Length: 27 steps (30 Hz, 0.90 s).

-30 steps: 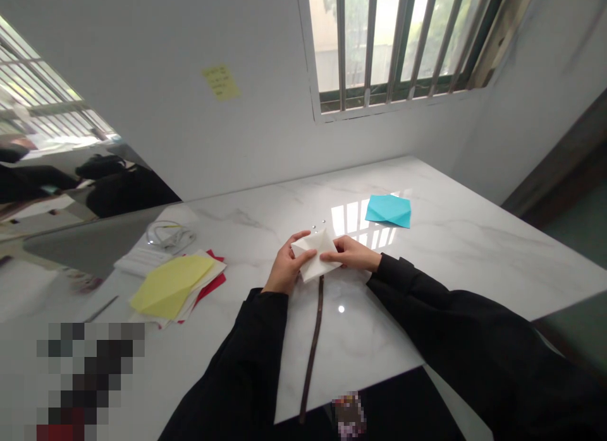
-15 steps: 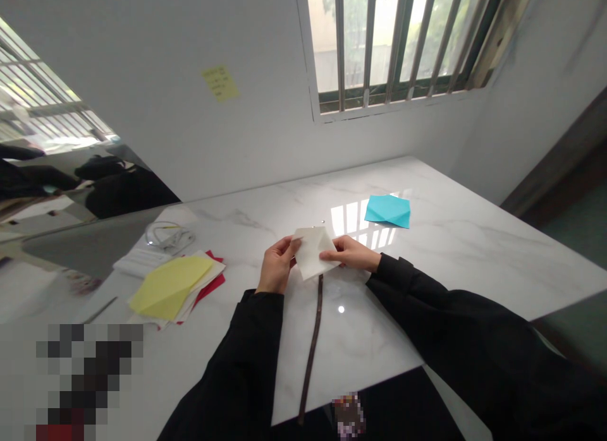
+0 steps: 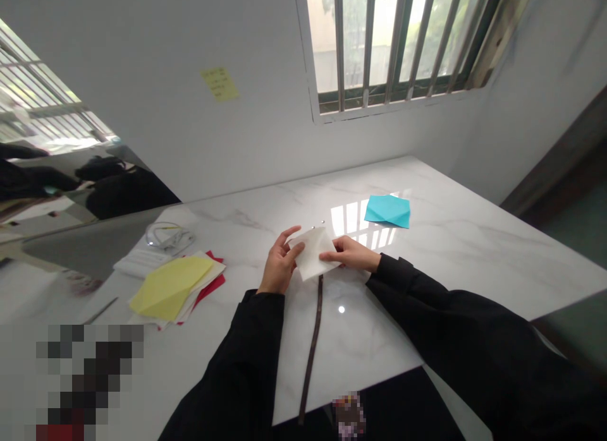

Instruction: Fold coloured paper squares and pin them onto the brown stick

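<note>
A person's left hand (image 3: 281,262) is touching, fingers spread, while the right hand (image 3: 351,253) is pinching a light, soft folded white paper square (image 3: 313,254) over a white marble tabletop (image 3: 474,258); its edges are offering the safest hold.

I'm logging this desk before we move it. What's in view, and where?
Paper in hands: 1, white, folded, over the table.
Folded paper: 1, blue, far side of the table.
Paper stack: 1, yellow on top, white and red beneath, left of the hands.
Strip: 1, dark brown, on the table nearer than the hands.
Cable: 1 coil, white, left part of the table.
Pad: 1, white, beside the cable.
Stick: 1, grey, left of the stack.
Table: 1, white marble, under all these.
Sticky note: 1, yellow, on the wall.
Window: 1, barred, in the wall beyond the table.
Mirror: 1, at left.
Left hand: 1, fingers spread, at the paper's edge.
Right hand: 1, holding the paper.
Sleeves: 2, black, on both arms.
</note>
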Motion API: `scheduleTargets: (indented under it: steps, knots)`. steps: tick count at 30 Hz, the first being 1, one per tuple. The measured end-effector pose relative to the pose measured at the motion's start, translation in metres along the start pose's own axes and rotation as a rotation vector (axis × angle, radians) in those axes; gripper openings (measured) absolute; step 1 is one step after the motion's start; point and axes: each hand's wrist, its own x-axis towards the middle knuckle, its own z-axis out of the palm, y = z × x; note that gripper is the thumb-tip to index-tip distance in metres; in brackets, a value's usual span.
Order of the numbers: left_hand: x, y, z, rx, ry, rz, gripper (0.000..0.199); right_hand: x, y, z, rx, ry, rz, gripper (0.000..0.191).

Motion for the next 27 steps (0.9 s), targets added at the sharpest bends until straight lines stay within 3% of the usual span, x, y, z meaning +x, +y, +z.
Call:
scheduleTargets:
  steps: [2, 10, 20, 27]
  knots:
    - [0.000, 0.002, 0.001, -0.051, 0.034, -0.034, 0.067, 0.000, 0.000, -0.001, 0.011, 0.002, 0.008, 0.052]
    - [0.001, 0.000, -0.002, 0.023, 0.062, -0.063, 0.049, 0.000, 0.004, -0.002, -0.015, -0.068, -0.053, 0.050]
    - [0.004, -0.007, -0.005, 0.160, 0.103, 0.061, 0.044, -0.001, 0.003, -0.002, -0.069, -0.082, -0.058, 0.045]
    - [0.005, -0.010, -0.004, 0.138, 0.065, 0.094, 0.044, -0.001, 0.004, -0.002, -0.095, -0.115, -0.050, 0.044]
